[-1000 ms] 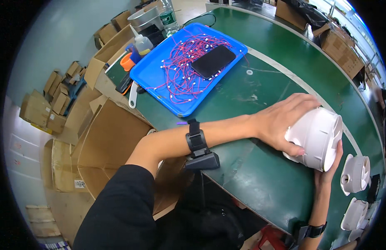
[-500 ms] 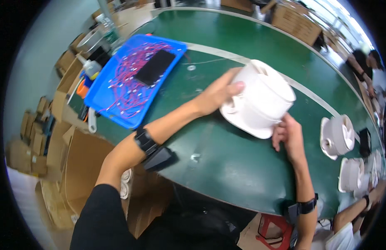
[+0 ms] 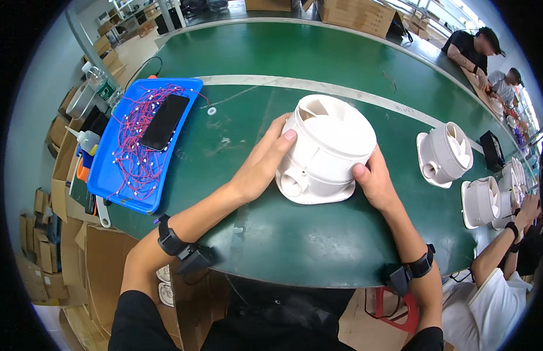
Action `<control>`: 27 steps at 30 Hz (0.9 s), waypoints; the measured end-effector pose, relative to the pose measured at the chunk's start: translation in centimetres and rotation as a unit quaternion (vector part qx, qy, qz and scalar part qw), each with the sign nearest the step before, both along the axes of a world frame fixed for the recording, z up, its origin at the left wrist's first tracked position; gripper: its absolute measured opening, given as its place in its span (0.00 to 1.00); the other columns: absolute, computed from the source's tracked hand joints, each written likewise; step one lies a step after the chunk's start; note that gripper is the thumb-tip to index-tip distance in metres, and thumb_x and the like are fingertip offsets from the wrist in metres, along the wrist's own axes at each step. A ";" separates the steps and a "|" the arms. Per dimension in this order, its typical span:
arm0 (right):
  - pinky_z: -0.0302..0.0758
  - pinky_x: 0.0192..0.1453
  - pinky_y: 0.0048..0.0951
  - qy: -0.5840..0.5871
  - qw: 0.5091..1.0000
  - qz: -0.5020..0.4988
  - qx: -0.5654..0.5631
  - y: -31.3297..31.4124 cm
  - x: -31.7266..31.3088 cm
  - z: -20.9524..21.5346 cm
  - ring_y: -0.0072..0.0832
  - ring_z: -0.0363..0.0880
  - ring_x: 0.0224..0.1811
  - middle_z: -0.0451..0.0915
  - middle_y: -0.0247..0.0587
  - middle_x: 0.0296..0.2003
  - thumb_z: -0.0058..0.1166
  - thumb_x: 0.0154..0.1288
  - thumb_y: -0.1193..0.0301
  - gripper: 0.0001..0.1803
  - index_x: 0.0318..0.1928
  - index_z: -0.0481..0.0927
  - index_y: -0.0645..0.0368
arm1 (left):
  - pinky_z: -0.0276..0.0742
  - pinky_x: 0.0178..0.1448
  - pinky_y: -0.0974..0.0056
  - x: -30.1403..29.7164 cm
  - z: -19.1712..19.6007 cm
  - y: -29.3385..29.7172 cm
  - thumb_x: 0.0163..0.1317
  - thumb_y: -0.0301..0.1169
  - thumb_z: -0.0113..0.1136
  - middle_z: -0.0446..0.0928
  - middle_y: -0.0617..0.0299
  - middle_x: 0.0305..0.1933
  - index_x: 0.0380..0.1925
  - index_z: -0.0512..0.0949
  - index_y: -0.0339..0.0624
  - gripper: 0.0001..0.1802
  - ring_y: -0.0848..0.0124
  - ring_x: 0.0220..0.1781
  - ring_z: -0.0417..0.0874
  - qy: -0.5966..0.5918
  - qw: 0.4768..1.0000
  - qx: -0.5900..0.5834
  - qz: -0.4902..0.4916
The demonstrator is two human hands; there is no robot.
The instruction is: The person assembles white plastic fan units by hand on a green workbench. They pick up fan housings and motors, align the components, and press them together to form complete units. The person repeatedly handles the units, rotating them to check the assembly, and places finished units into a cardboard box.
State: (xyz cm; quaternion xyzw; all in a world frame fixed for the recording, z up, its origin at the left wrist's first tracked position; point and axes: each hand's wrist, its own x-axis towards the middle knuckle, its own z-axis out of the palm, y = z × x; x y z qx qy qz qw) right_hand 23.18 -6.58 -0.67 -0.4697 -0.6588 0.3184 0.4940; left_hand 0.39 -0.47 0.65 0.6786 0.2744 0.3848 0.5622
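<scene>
A white round plastic fan housing point(image 3: 327, 149) with a flat base and a side spout sits tilted on the green table point(image 3: 283, 234) in front of me. My left hand point(image 3: 261, 161) grips its left side, thumb up on the wall. My right hand point(image 3: 374, 181) holds its lower right edge. Vanes show in its open top.
A blue tray point(image 3: 122, 175) at the left holds several red wires and a black phone point(image 3: 165, 121). Two more white fan housings point(image 3: 444, 153) point(image 3: 481, 202) stand to the right, near a co-worker's arm point(image 3: 505, 240). Cardboard boxes point(image 3: 49, 251) lie on the floor at the left.
The fan housing has come from the right to the middle of the table in front of me, and both hands now hold it there.
</scene>
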 end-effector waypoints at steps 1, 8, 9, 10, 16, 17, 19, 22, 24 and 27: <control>0.59 0.69 0.37 0.000 1.000 0.006 0.001 0.2 0.4 -0.1 0.41 0.64 0.65 0.66 0.57 0.62 0.48 0.63 0.40 0.47 0.67 0.57 0.70 | 0.54 0.72 0.59 -0.1 0.3 -0.1 0.68 0.52 0.43 0.63 0.44 0.65 0.67 0.55 0.32 0.38 0.57 0.69 0.63 0.011 1.000 0.009 -0.002; 0.64 0.64 0.30 0.252 0.955 -0.010 -0.157 0.0 0.6 1.0 0.35 0.70 0.60 0.71 0.54 0.58 0.36 0.68 0.37 0.45 0.63 0.64 0.70 | 0.58 0.70 0.55 0.1 -0.3 -1.1 0.62 0.40 0.59 0.64 0.38 0.64 0.69 0.49 0.32 0.43 0.53 0.68 0.65 -0.026 0.999 0.020 -0.044; 0.66 0.63 0.29 0.246 0.957 -0.027 -0.149 -0.2 0.4 1.0 0.34 0.72 0.58 0.73 0.54 0.56 0.36 0.67 0.36 0.45 0.62 0.66 0.70 | 0.58 0.70 0.55 0.4 -0.5 -1.4 0.62 0.40 0.60 0.64 0.38 0.64 0.69 0.48 0.32 0.44 0.53 0.68 0.66 -0.027 0.998 0.037 -0.042; 0.68 0.62 0.30 0.230 0.962 -0.020 -0.145 -0.2 0.6 0.9 0.34 0.73 0.58 0.73 0.53 0.56 0.35 0.68 0.37 0.44 0.62 0.66 0.68 | 0.58 0.70 0.55 0.6 -0.4 -1.6 0.61 0.40 0.61 0.65 0.38 0.64 0.69 0.47 0.33 0.45 0.53 0.68 0.66 -0.028 0.997 0.055 -0.040; 0.72 0.62 0.32 0.190 0.973 0.001 -0.134 -0.1 0.5 1.1 0.35 0.75 0.58 0.74 0.52 0.56 0.33 0.69 0.38 0.42 0.62 0.65 0.66 | 0.58 0.70 0.54 0.6 -0.4 -1.6 0.59 0.44 0.64 0.65 0.38 0.63 0.70 0.45 0.33 0.49 0.53 0.67 0.67 -0.054 0.997 0.017 -0.051; 0.72 0.62 0.32 0.191 0.972 0.000 -0.136 -0.2 0.5 1.3 0.35 0.75 0.58 0.74 0.52 0.56 0.33 0.69 0.38 0.43 0.63 0.65 0.67 | 0.59 0.70 0.54 0.6 -0.4 -1.6 0.59 0.44 0.64 0.66 0.38 0.62 0.70 0.45 0.33 0.50 0.53 0.67 0.67 -0.054 0.997 0.017 -0.049; 0.71 0.62 0.32 0.201 0.968 -0.012 -0.148 -0.2 0.2 1.4 0.35 0.74 0.58 0.73 0.52 0.56 0.32 0.69 0.37 0.43 0.63 0.65 0.67 | 0.59 0.69 0.55 0.5 -0.2 -1.7 0.60 0.46 0.63 0.67 0.38 0.61 0.70 0.45 0.33 0.49 0.54 0.65 0.69 -0.032 0.999 0.022 -0.032; 0.64 0.66 0.34 0.217 0.962 -0.013 -0.166 -0.5 0.2 1.1 0.36 0.68 0.63 0.68 0.53 0.60 0.35 0.68 0.38 0.45 0.66 0.60 0.67 | 0.61 0.68 0.56 0.5 0.1 -1.7 0.62 0.47 0.60 0.69 0.39 0.59 0.70 0.45 0.33 0.48 0.56 0.63 0.71 -0.015 0.999 0.026 -0.019; 0.51 0.73 0.37 0.215 0.961 0.045 -0.167 0.1 0.9 0.3 0.39 0.54 0.71 0.58 0.55 0.67 0.41 0.66 0.38 0.49 0.70 0.51 0.67 | 0.62 0.67 0.57 0.4 0.2 -1.3 0.64 0.48 0.58 0.70 0.40 0.59 0.70 0.45 0.33 0.47 0.57 0.62 0.72 -0.020 0.999 0.026 -0.015; 0.46 0.74 0.38 0.134 0.984 0.060 -0.097 -0.5 0.1 0.9 0.39 0.49 0.73 0.53 0.54 0.69 0.45 0.64 0.42 0.49 0.71 0.47 0.67 | 0.63 0.66 0.59 0.0 0.3 -0.6 0.67 0.51 0.53 0.70 0.40 0.59 0.70 0.45 0.32 0.45 0.58 0.62 0.72 -0.031 0.999 0.028 -0.015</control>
